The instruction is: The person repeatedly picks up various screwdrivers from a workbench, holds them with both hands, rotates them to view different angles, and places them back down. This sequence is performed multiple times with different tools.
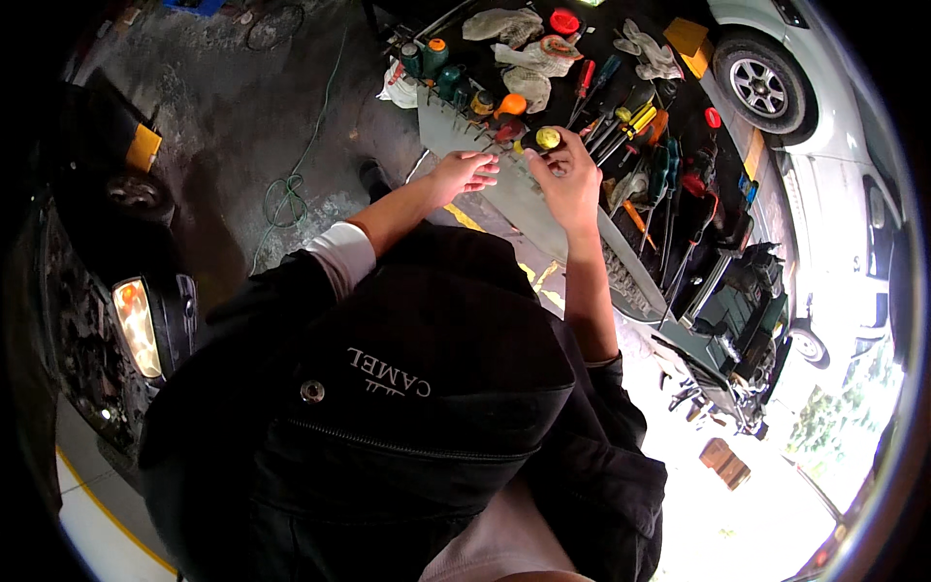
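Note:
My right hand [570, 184] is raised over the near edge of a tool cart. Its thumb and fingers close on a short, rounded black-and-yellow handle [549, 139]; the rest of that piece is hidden or too small to make out. To its left, my left hand [464, 176] hovers by the cart's grey front panel [504, 194], fingers loosely bent and apart, with nothing visible in them. Just beyond both hands lie an orange-capped item [511, 104] and a small row of hooks or pegs along the panel's top edge.
Screwdrivers [635, 121], pliers [700, 179] and work gloves [648, 50] crowd the dark cart top. Spray cans [434, 56] stand at its left end. A white car [819, 107] is at the right, a car with its headlight [138, 325] at the left. A green cord [286, 199] trails across the floor.

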Demonstrator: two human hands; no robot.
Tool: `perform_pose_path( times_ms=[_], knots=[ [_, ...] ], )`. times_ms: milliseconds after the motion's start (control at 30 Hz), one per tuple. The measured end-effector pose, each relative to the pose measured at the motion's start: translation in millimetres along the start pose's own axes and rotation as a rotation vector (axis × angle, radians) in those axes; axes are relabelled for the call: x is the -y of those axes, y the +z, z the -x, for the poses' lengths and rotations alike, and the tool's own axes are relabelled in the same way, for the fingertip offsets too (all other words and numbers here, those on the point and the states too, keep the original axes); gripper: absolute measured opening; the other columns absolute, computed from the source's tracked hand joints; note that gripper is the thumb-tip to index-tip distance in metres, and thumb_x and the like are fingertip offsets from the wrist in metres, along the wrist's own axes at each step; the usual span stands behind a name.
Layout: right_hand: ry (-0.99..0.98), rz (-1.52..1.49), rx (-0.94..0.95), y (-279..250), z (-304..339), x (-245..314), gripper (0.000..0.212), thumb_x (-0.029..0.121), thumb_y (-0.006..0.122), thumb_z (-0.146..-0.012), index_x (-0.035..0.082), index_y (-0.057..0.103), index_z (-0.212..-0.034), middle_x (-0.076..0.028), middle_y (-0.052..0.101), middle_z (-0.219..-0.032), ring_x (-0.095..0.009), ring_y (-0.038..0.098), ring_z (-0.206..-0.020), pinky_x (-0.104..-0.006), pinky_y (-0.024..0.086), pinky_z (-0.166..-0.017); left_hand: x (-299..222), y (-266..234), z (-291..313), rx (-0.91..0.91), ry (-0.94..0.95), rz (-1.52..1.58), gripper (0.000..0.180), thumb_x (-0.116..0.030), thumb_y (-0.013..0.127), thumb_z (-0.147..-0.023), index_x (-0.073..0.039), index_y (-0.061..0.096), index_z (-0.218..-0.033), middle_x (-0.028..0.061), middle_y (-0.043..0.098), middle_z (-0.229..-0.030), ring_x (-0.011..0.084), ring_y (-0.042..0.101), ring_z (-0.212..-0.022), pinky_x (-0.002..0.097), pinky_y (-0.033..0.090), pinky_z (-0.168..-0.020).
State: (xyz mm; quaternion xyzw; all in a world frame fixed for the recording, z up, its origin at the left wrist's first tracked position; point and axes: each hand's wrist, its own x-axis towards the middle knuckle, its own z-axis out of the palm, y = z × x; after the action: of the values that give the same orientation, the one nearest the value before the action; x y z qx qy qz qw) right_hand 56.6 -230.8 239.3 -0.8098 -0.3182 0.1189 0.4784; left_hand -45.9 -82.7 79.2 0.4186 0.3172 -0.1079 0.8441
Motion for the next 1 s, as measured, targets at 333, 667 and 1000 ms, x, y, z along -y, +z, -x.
perform_pose_path(
  times_ms=[333,667,1000],
  knots=[
    [0.017,0.096,-0.011,3.8,-7.7,7.2,0.045,0.016,0.081,-0.081,-0.001,0.066,-0.119,-0.011,0.072,-0.087,-0.014,0.069,-0.073,-0.0282,0.057,-0.069,-3.0,5.7,-10.0,-0.028,-0.038,0.096,0.037,-0.034,0.063,-0.100,-0.011,0.061,-0.129,0.0021,0.068,-0.124,0.0187,0.069,-0.107,0.0330,0.049,-0.094],
    [0.045,0.160,-0.034,7.1,-9.8,4.5,0.047,0.019,0.082,-0.078,-0.001,0.067,-0.118,-0.012,0.073,-0.089,-0.018,0.072,-0.076,-0.0305,0.058,-0.070,0.5,10.6,-19.4,-0.058,-0.056,0.093,0.038,-0.036,0.065,-0.099,-0.012,0.062,-0.127,0.0006,0.068,-0.122,0.0158,0.068,-0.102,0.0325,0.050,-0.091],
    [0.047,0.325,-0.064,18.6,-0.3,3.1,0.042,0.025,0.081,-0.078,0.004,0.067,-0.112,-0.009,0.073,-0.090,-0.025,0.071,-0.073,-0.0363,0.057,-0.070,6.8,12.1,-28.3,-0.063,-0.084,0.101,0.034,-0.034,0.067,-0.098,-0.015,0.065,-0.125,-0.0010,0.069,-0.118,0.0150,0.068,-0.101,0.0314,0.052,-0.088]
  ],
)
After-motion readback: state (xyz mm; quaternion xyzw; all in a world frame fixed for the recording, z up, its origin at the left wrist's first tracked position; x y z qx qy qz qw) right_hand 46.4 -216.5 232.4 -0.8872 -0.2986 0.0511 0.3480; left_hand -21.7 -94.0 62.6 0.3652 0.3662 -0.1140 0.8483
